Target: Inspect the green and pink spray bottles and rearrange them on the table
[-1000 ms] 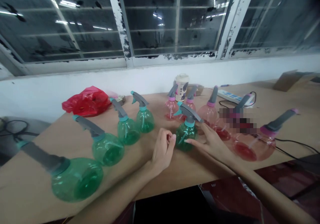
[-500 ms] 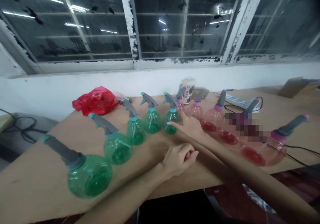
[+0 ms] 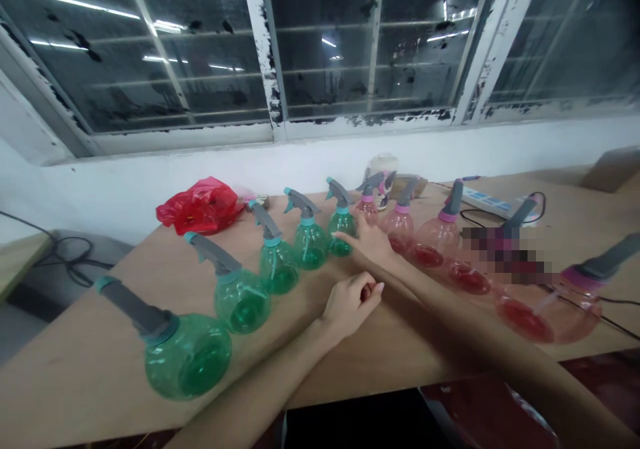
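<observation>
My right hand reaches to the far end of a row of green spray bottles. Its thumb lies across the front of the farthest green spray bottle, and its fingers are at the bottle's right side, partly hidden. Closer to me, my left hand rests over the table with its fingers curled in and nothing visible in them. Other green spray bottles with grey trigger heads stand to the left. Pink spray bottles form a row on the right, the farthest one just behind my right hand.
A red plastic bag lies at the back left of the wooden table. Behind the pink bottles are a patterned cup, a white power strip and black cables. A cardboard box sits at the far right, below the windows.
The farthest green bottle has shifted back, away from me, with my right hand at it. My left hand stays curled. The whole view has swung slightly left.
</observation>
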A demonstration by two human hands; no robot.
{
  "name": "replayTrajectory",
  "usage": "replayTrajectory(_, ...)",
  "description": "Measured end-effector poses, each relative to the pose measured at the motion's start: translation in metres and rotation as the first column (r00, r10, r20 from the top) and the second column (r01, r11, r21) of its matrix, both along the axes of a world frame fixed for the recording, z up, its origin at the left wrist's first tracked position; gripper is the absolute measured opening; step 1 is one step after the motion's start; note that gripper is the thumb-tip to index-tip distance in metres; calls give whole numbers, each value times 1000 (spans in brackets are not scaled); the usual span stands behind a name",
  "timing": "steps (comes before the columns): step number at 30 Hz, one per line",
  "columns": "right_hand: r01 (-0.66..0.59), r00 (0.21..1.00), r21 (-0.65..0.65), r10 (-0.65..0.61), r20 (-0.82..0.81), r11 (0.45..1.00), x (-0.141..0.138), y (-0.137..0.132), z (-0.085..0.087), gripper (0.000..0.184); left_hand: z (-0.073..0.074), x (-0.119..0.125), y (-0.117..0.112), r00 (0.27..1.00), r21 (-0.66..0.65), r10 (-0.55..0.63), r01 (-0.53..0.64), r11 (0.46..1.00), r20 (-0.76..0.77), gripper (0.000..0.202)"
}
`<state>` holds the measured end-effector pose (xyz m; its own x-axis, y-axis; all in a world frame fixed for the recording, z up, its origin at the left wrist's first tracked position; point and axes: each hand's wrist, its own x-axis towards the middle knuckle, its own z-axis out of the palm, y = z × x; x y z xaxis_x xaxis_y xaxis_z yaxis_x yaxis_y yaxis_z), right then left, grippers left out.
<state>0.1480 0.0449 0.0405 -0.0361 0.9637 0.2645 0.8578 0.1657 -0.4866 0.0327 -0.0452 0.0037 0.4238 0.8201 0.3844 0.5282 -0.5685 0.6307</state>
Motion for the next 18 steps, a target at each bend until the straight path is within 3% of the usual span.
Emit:
replayTrajectory(9,-35,998,5,35,-46,999,-6,10,-3,78,-4,-12,23,988,-67,151,-151,986,-6,21)
replayTrajectory(18,-29,999,-3,28,-31,1000,-6,10,-2,85,-4,-33,47,975,-148,211,-199,969,73,14)
